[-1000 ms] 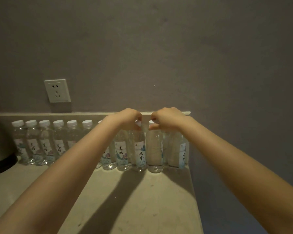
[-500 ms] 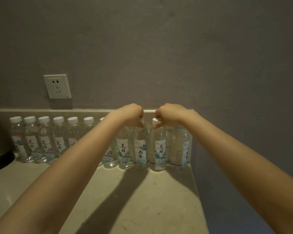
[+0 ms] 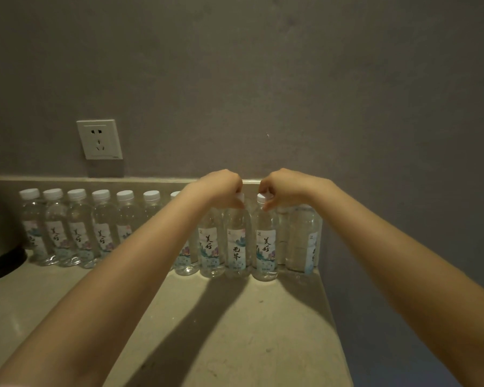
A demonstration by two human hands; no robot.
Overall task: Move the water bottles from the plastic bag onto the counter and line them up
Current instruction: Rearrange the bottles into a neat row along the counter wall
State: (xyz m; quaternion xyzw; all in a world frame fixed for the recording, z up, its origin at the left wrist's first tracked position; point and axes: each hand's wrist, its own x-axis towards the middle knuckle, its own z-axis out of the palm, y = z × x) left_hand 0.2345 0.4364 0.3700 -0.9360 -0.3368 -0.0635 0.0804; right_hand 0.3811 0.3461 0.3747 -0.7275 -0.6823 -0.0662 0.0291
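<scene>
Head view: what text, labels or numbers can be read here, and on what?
"无界": label of the left-hand bottle, gripped at the cap by the left hand.
"美好": label of the right-hand bottle, gripped at the cap by the right hand; also on the neighbouring bottle.
Unreadable: fine print on all labels; the mark on the wall socket.

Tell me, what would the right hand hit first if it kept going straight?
The right hand pinches a bottle cap; going on, forward and leftward, it would probably meet the left hand, else the ledge behind. Depth is unclear.
</scene>
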